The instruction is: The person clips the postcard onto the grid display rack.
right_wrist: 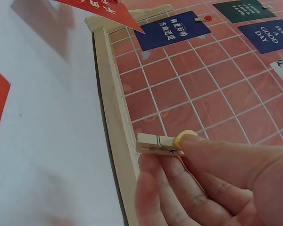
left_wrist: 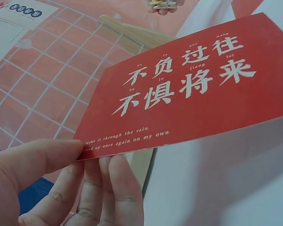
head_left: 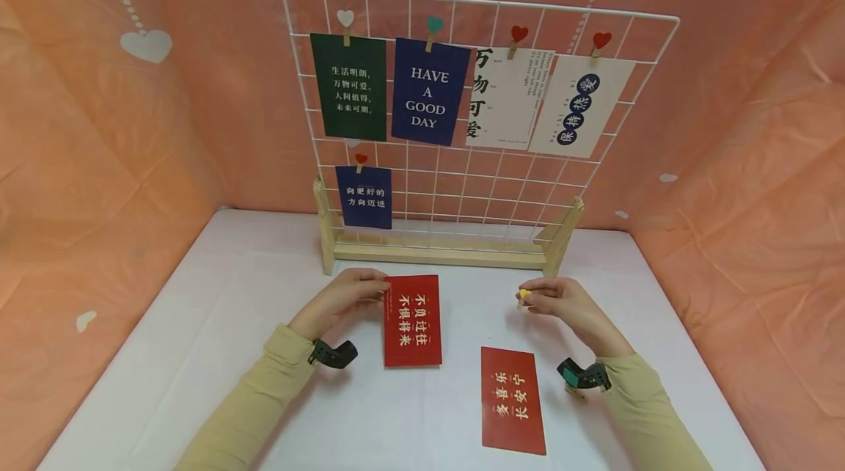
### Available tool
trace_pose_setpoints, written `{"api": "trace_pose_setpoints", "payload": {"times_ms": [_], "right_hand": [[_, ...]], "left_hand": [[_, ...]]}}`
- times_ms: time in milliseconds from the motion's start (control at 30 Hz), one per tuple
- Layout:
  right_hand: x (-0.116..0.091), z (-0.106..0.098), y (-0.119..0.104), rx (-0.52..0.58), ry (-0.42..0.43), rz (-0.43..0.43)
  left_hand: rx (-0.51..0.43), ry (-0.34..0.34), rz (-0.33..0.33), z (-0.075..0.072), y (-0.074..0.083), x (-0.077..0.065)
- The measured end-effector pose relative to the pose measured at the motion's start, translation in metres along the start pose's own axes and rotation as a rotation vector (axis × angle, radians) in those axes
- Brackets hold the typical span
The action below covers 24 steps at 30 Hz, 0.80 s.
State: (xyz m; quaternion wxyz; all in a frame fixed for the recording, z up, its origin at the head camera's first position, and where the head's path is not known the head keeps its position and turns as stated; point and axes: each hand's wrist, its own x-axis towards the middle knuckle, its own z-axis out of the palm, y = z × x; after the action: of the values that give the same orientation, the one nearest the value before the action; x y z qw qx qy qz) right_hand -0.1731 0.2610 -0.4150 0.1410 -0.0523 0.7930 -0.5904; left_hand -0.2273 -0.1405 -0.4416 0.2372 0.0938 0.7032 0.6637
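My left hand (head_left: 346, 296) pinches a red card (head_left: 412, 320) with pale lettering by one corner, thumb on top and fingers beneath. In the left wrist view the card (left_wrist: 188, 84) is tilted and lifted off the table. Between thumb and fingers of my right hand (head_left: 564, 304) is a small wooden clothespin (right_wrist: 155, 143) with a yellow piece on its end. A second red card (head_left: 512, 400) lies flat on the table, nearer to me than the right hand. Behind both hands stands a white wire grid (head_left: 455, 199).
Wooden feet (head_left: 561, 236) hold the grid up. Heart-topped clothespins fix several cards on it: a green card (head_left: 353, 119), a blue card (head_left: 429, 93), two white cards (head_left: 508, 126) and a small blue card (head_left: 364, 214). Orange cloth (head_left: 99, 199) surrounds the white table (head_left: 264, 243).
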Motion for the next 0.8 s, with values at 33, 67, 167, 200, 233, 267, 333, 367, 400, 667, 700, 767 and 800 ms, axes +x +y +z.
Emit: {"api": "trace_pose_setpoints", "payload": {"times_ms": [33, 67, 167, 200, 233, 267, 333, 367, 400, 667, 700, 767, 800], "right_hand": [[0.002, 0.001, -0.001, -0.002, -0.006, -0.009], [0.003, 0.001, -0.002, -0.001, -0.008, -0.011], [0.008, 0.003, -0.007, 0.003, -0.014, -0.017], [0.009, 0.003, -0.009, 0.000, -0.016, -0.022], [0.010, 0.003, -0.011, -0.005, -0.017, -0.026], [0.012, 0.004, -0.013, -0.011, -0.016, -0.029], [0.015, 0.005, -0.017, -0.021, -0.013, -0.037], [0.017, 0.005, -0.019, -0.014, -0.017, -0.045], [0.018, 0.006, -0.020, -0.017, -0.017, -0.047], [0.030, 0.015, -0.035, -0.023, -0.012, -0.070], [0.031, 0.016, -0.037, -0.026, -0.010, -0.075], [0.034, 0.019, -0.040, -0.032, 0.002, -0.076], [0.036, 0.020, -0.042, -0.037, 0.006, -0.078]], "left_hand": [[0.006, 0.013, 0.000, 0.000, 0.001, 0.000], [0.008, 0.026, 0.006, 0.000, 0.003, 0.001], [0.009, 0.060, 0.023, 0.000, 0.006, 0.003], [0.010, 0.068, 0.028, 0.000, 0.008, 0.005], [0.004, 0.078, 0.027, 0.000, 0.009, 0.006], [0.002, 0.085, 0.033, 0.000, 0.010, 0.007], [-0.004, 0.092, 0.031, 0.000, 0.013, 0.010], [-0.005, 0.096, 0.029, 0.001, 0.014, 0.012], [-0.010, 0.098, 0.027, 0.001, 0.016, 0.013], [-0.040, 0.133, 0.038, 0.003, 0.028, 0.018], [-0.049, 0.138, 0.043, 0.003, 0.028, 0.019], [-0.062, 0.145, 0.054, 0.004, 0.032, 0.020], [-0.068, 0.151, 0.056, 0.005, 0.034, 0.020]]}}
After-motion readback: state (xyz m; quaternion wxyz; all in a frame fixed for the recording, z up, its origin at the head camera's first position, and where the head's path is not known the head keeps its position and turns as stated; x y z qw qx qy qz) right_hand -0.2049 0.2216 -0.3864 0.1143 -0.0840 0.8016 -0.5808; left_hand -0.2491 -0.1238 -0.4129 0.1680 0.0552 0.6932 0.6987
